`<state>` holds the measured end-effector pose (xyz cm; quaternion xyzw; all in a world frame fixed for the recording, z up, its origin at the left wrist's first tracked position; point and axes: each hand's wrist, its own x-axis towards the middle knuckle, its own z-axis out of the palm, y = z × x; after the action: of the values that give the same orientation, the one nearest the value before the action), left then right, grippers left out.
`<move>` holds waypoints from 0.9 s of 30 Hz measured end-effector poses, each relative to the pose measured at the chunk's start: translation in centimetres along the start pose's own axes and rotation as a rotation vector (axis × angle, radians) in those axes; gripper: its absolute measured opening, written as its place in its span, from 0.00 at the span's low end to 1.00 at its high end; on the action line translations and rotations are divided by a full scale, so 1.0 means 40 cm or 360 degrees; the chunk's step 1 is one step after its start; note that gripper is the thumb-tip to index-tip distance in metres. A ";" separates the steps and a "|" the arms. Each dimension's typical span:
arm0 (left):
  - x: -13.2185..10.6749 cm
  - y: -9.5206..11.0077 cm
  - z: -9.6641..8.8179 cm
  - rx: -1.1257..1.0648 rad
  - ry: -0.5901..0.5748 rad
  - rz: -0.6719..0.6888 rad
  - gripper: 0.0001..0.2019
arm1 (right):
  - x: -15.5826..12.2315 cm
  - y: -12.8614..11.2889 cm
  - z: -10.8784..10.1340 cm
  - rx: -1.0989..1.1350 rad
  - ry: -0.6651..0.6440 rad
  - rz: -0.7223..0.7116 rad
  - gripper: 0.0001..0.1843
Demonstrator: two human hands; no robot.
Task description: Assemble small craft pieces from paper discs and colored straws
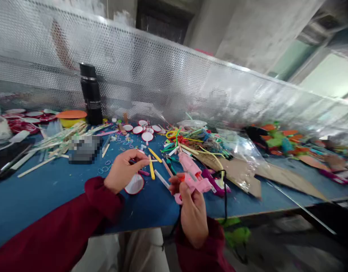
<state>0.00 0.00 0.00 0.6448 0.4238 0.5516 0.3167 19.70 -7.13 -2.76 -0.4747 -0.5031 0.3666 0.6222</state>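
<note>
In my right hand (192,211) is a pink hot glue gun (189,166), its nozzle pointing up and away over the table. My fingers are wrapped round its handle, and a black cord (225,196) shows beside it. My left hand (124,170) is closed in a pinch on a short thin stick (154,161), apart from the glue gun. Just below the left hand lies a white disc with a red rim (134,184). Yellow sticks (152,168) and a whitish glue stick (162,178) lie between the two hands.
A black bottle (90,94) stands by the perforated metal screen (162,68). Wooden sticks (60,141) lie at left. Several red-rimmed discs (147,136), a heap of coloured wires (196,139), cardboard (236,173) and a clear plastic bag (242,151) cover the blue table (63,192).
</note>
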 end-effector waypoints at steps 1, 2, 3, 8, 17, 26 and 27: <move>-0.004 0.005 0.004 0.0014 -0.0053 0.0043 0.05 | 0.009 0.002 0.010 0.0004 0.0000 0.0025 0.19; -0.008 0.010 0.007 0.0029 -0.0098 0.0087 0.06 | 0.018 0.004 0.020 0.0015 -0.0003 0.0048 0.19; -0.011 0.015 0.009 0.0045 -0.0134 0.0133 0.06 | 0.025 0.007 0.030 0.0032 -0.0006 0.0068 0.18; -0.017 0.029 0.013 0.0128 -0.0192 0.0374 0.04 | 0.040 0.020 0.074 0.0210 -0.0038 0.0133 0.15; -0.025 0.039 0.010 0.0148 -0.0206 0.0537 0.03 | 0.037 0.011 0.093 0.0337 0.0022 0.0183 0.15; -0.027 0.035 0.009 0.0218 -0.0222 0.0588 0.03 | 0.035 0.013 0.092 0.0333 0.0019 0.0119 0.13; -0.028 0.035 0.009 0.0226 -0.0211 0.0591 0.03 | 0.035 0.014 0.092 0.0316 0.0025 0.0110 0.13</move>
<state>0.59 -1.58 0.66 0.7675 0.3138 0.5255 0.1906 16.45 -4.84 -2.74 -0.4306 -0.4428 0.4321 0.6571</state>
